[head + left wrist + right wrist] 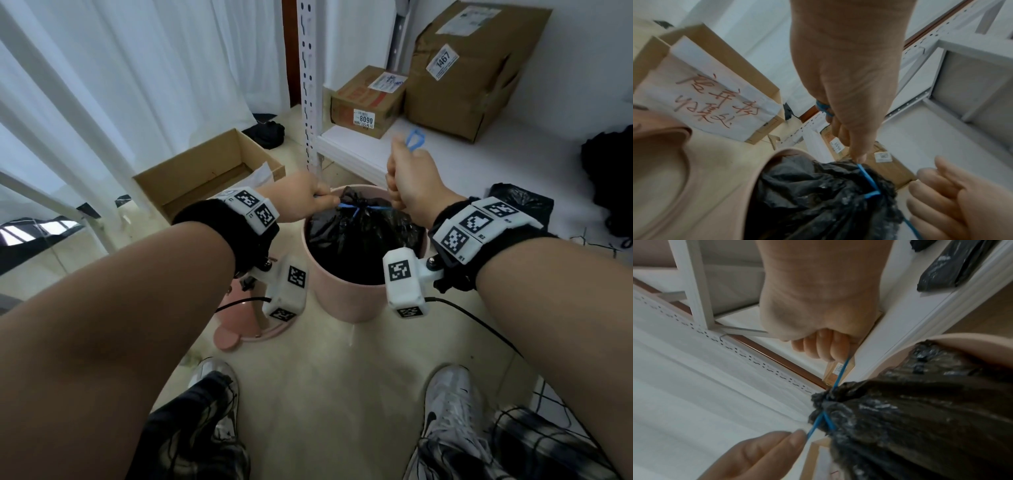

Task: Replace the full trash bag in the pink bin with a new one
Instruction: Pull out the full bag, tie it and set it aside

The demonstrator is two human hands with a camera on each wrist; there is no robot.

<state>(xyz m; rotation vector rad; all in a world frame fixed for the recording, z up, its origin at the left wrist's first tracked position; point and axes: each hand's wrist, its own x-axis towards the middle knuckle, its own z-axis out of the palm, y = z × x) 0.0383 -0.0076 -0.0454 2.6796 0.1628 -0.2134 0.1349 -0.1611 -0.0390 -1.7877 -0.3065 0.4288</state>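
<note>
The pink bin [346, 298] stands on the floor between my arms. A full black trash bag [363, 236] sits in it, its mouth gathered by a blue drawstring [356, 208] crossed in a knot on top. My left hand [306, 200] grips the drawstring's left end in curled fingers [855, 146]. On the other side my right hand [409, 178] grips the right end, and a blue loop [415, 138] sticks out above the fist. In the right wrist view the drawstring [842, 369] runs taut from its curled fingers [824, 345] to the bag [920, 410].
The bin's pink lid [239, 322] lies on the floor at the left. A folded black bag [522, 202] rests on the white shelf [479, 161] beside two cardboard parcels [368, 101]. An open cardboard box [205, 171] and a shelf post [310, 85] stand behind the bin.
</note>
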